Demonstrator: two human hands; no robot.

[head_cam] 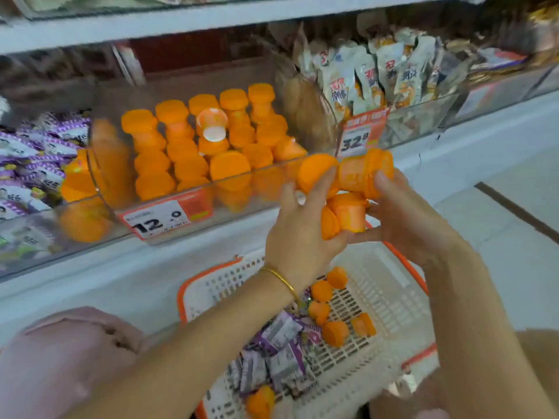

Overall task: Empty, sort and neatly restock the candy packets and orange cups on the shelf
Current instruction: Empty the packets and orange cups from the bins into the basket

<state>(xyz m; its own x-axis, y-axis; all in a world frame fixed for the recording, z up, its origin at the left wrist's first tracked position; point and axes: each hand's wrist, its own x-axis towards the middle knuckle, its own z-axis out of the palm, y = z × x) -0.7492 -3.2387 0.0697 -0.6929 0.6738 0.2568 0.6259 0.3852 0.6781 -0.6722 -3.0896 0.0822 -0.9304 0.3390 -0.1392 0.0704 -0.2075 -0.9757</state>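
On the head view, the left hand [298, 231] is gripping a couple of orange cups [344, 213]. The right hand [405, 216] is clasping another cup against them, just off the front edge of the shelf [90, 267]. More cups are sitting stacked in the clear bin [236, 195] on the shelf. Below, candy packets [281, 343] and loose cups are lying in the white basket [387, 267].

A white basket [390, 285] sits below an orange price tag [163, 217].
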